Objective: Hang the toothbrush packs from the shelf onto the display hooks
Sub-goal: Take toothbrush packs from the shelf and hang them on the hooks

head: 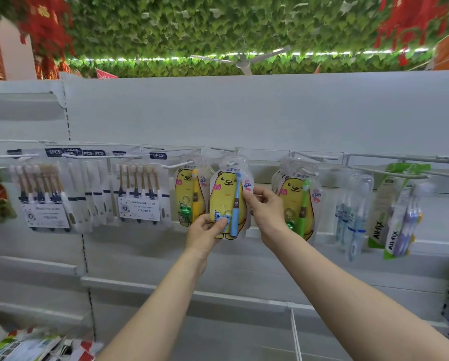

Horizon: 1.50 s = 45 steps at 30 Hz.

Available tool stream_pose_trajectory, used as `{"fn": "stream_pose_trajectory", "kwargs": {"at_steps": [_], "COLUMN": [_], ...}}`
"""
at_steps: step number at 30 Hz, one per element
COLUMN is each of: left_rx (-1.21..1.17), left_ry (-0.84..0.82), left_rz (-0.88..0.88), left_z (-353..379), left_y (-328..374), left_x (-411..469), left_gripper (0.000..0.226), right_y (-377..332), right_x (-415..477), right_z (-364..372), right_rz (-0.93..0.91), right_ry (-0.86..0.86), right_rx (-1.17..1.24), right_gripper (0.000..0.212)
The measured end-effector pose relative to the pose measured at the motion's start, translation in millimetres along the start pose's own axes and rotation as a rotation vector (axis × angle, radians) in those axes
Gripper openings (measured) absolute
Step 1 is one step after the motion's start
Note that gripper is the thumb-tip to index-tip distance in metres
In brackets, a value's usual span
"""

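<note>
**Step in hand: seat the pack on its hook**

1. The bear pack (227, 201), with a blue toothbrush, hangs at the centre of the rail. Its punched top hole sits at the tip of the hook (231, 163). Whether the hole is fully threaded cannot be told.
2. The left hand (205, 230) pinches the pack's 7 o'clock corner, thumb on the front and the other fingers (219, 224) behind it.
3. The right hand (266, 209) pinches the 3 o'clock edge between curled fingers.
4. Keep the pack flat and square to the rail. Guide the hole along the wire, then release the lower corner last, so that the pack does not swing.

**Surroundings and obstructions**

- The yellow-brush bear pack (189, 194) hangs just beside at 9 o'clock. Its edge is close to the left hand and is likely to snag.
- The green-brush bear pack (296, 201) hangs at 3 o'clock, close behind the right hand.
- The multi-brush packs (140, 196) fill the hooks further toward 9 o'clock.
- The All-fix packs (398, 220) hang further toward 3 o'clock.
- The loose packs (28, 345) lie on the shelf at 7 o'clock, not yet hung.
</note>
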State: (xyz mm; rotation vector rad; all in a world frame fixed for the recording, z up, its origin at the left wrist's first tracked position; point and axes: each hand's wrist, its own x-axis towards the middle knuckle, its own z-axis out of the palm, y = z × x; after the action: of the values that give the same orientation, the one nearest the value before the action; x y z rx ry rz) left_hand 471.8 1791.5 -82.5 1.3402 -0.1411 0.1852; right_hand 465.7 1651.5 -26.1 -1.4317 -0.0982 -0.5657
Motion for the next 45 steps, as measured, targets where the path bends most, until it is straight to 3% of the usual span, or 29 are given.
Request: {"fn": "stream_pose_trajectory", "kwargs": {"at_steps": [12,17,20,23,31,38,45], "left_rx": [-0.028,0.044,0.157,0.347,1.019,1.115,1.094], "left_ry": [-0.036,0.013,0.044,-0.002,-0.236,-0.465,-0.604], "left_rz": [-0.014,-0.022,-0.013,0.021,0.392,0.531,0.623], "left_z": [-3,-16,-33,-48,-67,-38,20], "left_y": [-4,8,24,49,121,124,123], "left_x": [4,-13,-32,-57,-148,-216,-284], "left_gripper": [0.023,0.054,0.074,0.074,0.061,0.058,0.057], "right_y": [-2,-17,-26,-48,-134,-182,-215], "right_x": [0,-18,-36,-66,-178,-275,-352], "right_z": [3,5,2,-6,-44,-95,-171], "right_rz": [0.019,0.096,0.175,0.193,-0.034,-0.103,-0.107], "right_ry": [0.054,0.046,0.085,0.065,-0.179,-0.145,-0.058], "right_rx": [-0.062,-0.129,-0.291,-0.456,-1.220,-1.578,-1.696], "right_gripper": [0.016,0.023,0.047,0.059,0.053,0.052,0.051]}}
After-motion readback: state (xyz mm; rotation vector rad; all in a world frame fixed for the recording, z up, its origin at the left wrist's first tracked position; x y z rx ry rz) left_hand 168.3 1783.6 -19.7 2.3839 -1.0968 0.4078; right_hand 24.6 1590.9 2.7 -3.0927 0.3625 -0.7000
